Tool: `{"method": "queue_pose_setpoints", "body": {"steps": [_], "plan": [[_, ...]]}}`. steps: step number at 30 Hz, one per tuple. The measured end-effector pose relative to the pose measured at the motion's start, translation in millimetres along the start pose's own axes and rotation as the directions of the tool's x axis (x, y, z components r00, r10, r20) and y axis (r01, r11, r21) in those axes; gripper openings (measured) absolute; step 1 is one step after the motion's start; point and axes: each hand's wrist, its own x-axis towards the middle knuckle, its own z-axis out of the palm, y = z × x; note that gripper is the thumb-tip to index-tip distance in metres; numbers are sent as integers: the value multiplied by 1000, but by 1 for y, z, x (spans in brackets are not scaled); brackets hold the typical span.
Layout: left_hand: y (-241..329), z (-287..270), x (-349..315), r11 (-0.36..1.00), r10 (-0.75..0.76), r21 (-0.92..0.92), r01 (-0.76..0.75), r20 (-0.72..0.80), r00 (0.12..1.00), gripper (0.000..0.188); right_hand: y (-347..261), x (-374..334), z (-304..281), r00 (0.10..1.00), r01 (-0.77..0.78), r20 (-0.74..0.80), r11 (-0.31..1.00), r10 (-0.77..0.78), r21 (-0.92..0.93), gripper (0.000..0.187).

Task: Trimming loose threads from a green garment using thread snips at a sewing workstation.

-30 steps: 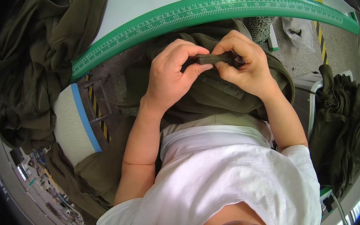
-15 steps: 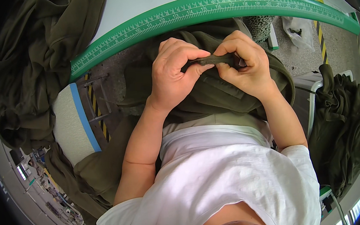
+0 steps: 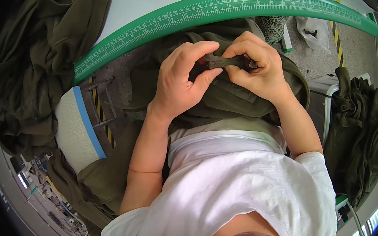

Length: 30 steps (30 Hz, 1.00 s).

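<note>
A dark olive garment (image 3: 241,95) lies bunched across my lap, below the table edge. My right hand (image 3: 258,64) pinches a narrow folded strip of it between thumb and fingers. A small dark, shiny bit shows inside the curl of that hand; its kind cannot be made out. My left hand (image 3: 181,78) is beside the strip's left end, thumb and forefinger spread apart, with the strip's end showing in the gap. The other left fingers are mostly hidden. A speck of red shows behind the strip, too small to name.
A white table with a green ruler-marked edge (image 3: 215,8) spans the front. More olive garments are heaped on the left (image 3: 28,78), and another olive pile (image 3: 357,134) hangs over a pale container at right. A clear plastic bag (image 3: 314,35) is on the floor.
My left thumb and forefinger have parted from the strip, and the hand has tilted back slightly. My right hand keeps its pinch in almost the same place.
</note>
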Motion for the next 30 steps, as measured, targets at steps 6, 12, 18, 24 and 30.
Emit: {"method": "queue_pose_setpoints", "body": {"steps": [6, 12, 18, 24, 30], "plan": [[-2, -4, 0, 992, 96, 82, -99, 45, 994, 31, 0, -1, 1, 1000, 9, -7, 1000, -9, 2, 26], [-7, 0, -1, 986, 111, 124, -114, 34, 993, 26, 0, -1, 2, 999, 38, -10, 999, -38, -31, 27], [-5, 2, -1, 989, 89, 116, -91, 25, 996, 23, 0, -2, 2, 999, 32, -23, 999, -33, -33, 27], [-6, 1, -1, 988, 81, 130, -81, 7, 997, 23, -6, -2, -1, 1000, 16, -7, 999, -17, -49, 30], [-6, 1, 0, 984, 84, 159, -82, -8, 996, 23, -26, -16, -8, 942, -263, -21, 776, 335, 574, 19]]}}
